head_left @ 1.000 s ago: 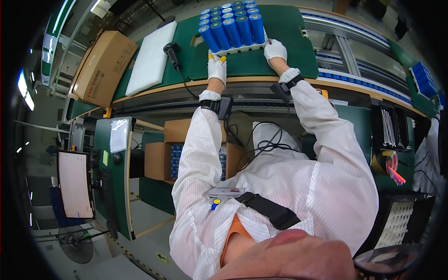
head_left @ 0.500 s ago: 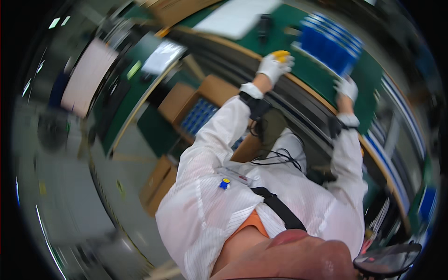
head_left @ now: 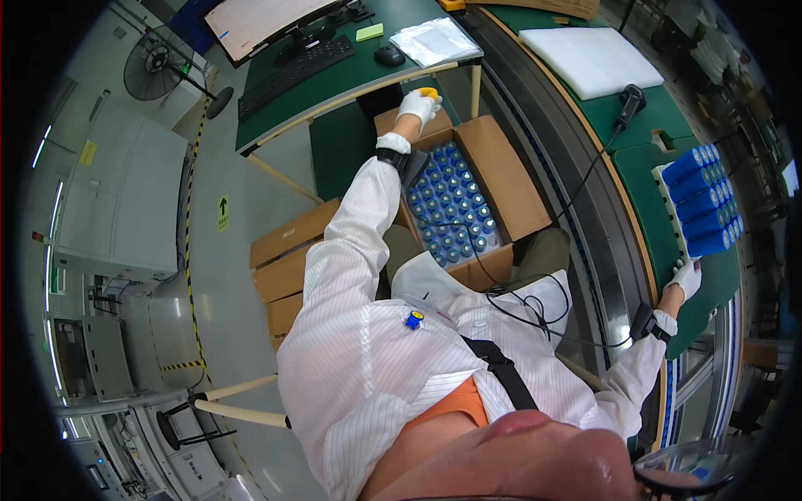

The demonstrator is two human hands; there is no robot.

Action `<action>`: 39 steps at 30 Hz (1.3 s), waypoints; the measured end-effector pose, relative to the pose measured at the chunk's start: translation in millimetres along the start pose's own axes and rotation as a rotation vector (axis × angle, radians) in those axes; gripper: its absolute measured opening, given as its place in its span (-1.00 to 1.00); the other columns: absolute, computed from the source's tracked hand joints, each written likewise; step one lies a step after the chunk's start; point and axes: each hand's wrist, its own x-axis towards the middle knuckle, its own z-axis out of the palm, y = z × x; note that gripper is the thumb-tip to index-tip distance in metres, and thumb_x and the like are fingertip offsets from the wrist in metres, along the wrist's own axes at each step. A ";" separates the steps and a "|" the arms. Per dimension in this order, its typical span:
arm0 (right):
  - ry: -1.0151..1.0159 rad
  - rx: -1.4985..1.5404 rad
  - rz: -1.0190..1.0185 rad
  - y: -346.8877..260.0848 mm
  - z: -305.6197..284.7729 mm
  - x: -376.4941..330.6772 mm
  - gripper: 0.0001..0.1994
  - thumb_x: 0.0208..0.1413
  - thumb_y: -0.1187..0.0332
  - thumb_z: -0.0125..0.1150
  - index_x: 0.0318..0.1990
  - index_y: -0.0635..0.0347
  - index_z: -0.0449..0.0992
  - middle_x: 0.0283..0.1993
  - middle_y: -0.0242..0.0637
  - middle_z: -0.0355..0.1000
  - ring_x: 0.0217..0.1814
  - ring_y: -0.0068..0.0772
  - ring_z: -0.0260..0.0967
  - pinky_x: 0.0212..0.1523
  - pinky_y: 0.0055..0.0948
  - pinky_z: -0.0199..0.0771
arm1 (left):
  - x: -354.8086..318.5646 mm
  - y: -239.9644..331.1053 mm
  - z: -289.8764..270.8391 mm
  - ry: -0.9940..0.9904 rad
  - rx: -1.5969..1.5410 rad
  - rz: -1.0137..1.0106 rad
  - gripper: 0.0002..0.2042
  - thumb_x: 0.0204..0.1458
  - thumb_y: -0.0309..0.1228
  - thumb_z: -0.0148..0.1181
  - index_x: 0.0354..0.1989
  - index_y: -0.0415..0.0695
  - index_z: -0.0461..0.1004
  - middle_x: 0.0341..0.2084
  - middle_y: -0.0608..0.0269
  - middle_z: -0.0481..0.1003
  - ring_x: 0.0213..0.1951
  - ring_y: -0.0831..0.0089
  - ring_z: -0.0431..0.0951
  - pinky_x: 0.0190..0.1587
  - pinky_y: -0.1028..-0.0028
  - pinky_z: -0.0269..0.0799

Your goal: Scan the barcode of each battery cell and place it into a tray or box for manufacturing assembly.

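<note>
My left hand [head_left: 420, 104], in a white glove, is closed around a small yellow object [head_left: 428, 93] whose kind I cannot make out. It is over the far side of an open cardboard box [head_left: 501, 179], which holds rows of upright blue cylindrical battery cells [head_left: 451, 200]. On the green bench to the right, a block of blue battery cells [head_left: 706, 200] lies on its side against a white cell holder [head_left: 671, 209]. My gloved right hand [head_left: 687, 280] is at the near end of this holder, with its fingers closed about the end and partly hidden.
A handheld scanner [head_left: 632, 102] and a white foam sheet [head_left: 591, 63] lie on the right bench. A dark conveyor track [head_left: 576, 250] runs beside it. Ahead left is a desk with a keyboard [head_left: 296, 79], a mouse [head_left: 389, 56] and a monitor. Black cable [head_left: 535, 313] loops across my lap.
The view has swung left, bringing the box of cells to the middle. My left hand has moved from the right bench to over the box with the yellow object; my right hand stays beside the block.
</note>
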 end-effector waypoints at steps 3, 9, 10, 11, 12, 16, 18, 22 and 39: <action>0.010 -0.067 -0.017 -3.9 -0.1 -4.1 -0.60 0.27 0.40 -0.01 0.23 0.31 0.39 -0.16 -0.25 0.57 -0.42 -0.58 0.48 -0.51 -0.63 0.41 | 40.3 1.0 -14.0 0.037 -0.211 -0.125 -0.69 0.32 -0.32 -0.15 0.17 -0.09 0.32 -0.08 0.15 0.59 -0.22 0.30 0.64 -0.40 0.43 0.58; 0.050 0.006 -0.021 -7.1 -4.0 -10.8 -0.59 0.26 0.35 0.07 0.23 0.30 0.41 -0.23 -0.25 0.57 -0.48 -0.58 0.42 -0.52 -0.61 0.38 | 148.6 3.0 -11.8 -0.040 0.105 -0.130 -0.58 0.25 -0.14 0.03 0.18 -0.10 0.31 0.08 0.03 0.48 -0.09 0.16 0.57 -0.12 0.30 0.53; 0.065 0.030 -0.020 -7.5 -2.7 -11.8 -0.59 0.27 0.34 0.08 0.22 0.30 0.42 -0.22 -0.24 0.56 -0.48 -0.59 0.41 -0.52 -0.61 0.37 | 160.3 2.3 -14.4 -0.089 0.853 0.110 -0.56 0.20 -0.14 0.11 0.16 -0.12 0.33 0.07 -0.01 0.48 -0.07 0.15 0.55 -0.05 0.34 0.49; 0.064 0.045 -0.006 -8.7 -3.1 -12.4 -0.60 0.27 0.35 0.08 0.22 0.29 0.42 -0.21 -0.24 0.56 -0.47 -0.59 0.41 -0.52 -0.60 0.37 | 169.4 2.9 -16.8 -0.024 1.324 0.296 -0.53 0.16 -0.13 0.18 0.14 -0.13 0.35 0.06 -0.05 0.49 -0.05 0.14 0.53 0.02 0.38 0.45; 0.053 0.079 0.009 -9.7 -2.4 -13.6 -0.61 0.27 0.36 0.08 0.21 0.28 0.43 -0.20 -0.23 0.55 -0.47 -0.58 0.41 -0.53 -0.59 0.37 | 176.2 4.1 -7.4 0.023 1.305 0.269 -0.54 0.14 -0.10 0.19 0.18 0.00 0.40 0.15 0.05 0.45 0.14 0.08 0.46 0.17 0.29 0.40; 0.093 0.018 0.012 -16.8 -3.9 -19.0 -0.60 0.24 0.42 0.02 0.22 0.29 0.42 -0.19 -0.25 0.55 -0.44 -0.54 0.43 -0.49 -0.59 0.40 | 174.5 21.8 2.0 0.055 1.166 0.089 -0.43 0.09 -0.01 0.25 0.27 0.08 0.35 0.22 0.17 0.41 0.17 0.06 0.45 0.20 0.22 0.38; 0.087 -0.028 -0.009 -19.6 -4.6 -22.0 -0.59 0.24 0.42 -0.02 0.22 0.29 0.42 -0.19 -0.24 0.55 -0.43 -0.53 0.43 -0.47 -0.59 0.41 | 166.9 36.2 5.3 0.058 1.122 -0.024 -0.41 0.06 0.08 0.24 0.24 0.13 0.39 0.23 0.20 0.41 0.17 0.07 0.46 0.20 0.19 0.37; 0.089 -0.026 0.008 -20.3 -4.2 -24.5 -0.59 0.25 0.41 -0.03 0.24 0.24 0.41 -0.19 -0.22 0.55 -0.43 -0.54 0.42 -0.45 -0.59 0.40 | 154.0 49.9 3.1 0.042 1.588 0.092 -0.48 0.04 0.10 0.24 0.10 0.06 0.54 0.04 0.20 0.55 0.04 0.18 0.57 0.04 0.21 0.51; 0.107 0.305 0.055 -32.1 -17.6 -37.8 -0.56 0.22 0.49 0.04 0.27 0.33 0.29 0.08 -0.11 0.44 -0.21 -0.48 0.48 -0.33 -0.50 0.53 | 58.4 88.0 1.3 0.397 -0.251 0.424 -0.89 0.01 -0.59 0.32 -0.27 -0.30 0.63 -0.50 0.20 0.61 -0.48 0.42 0.60 -0.46 0.46 0.52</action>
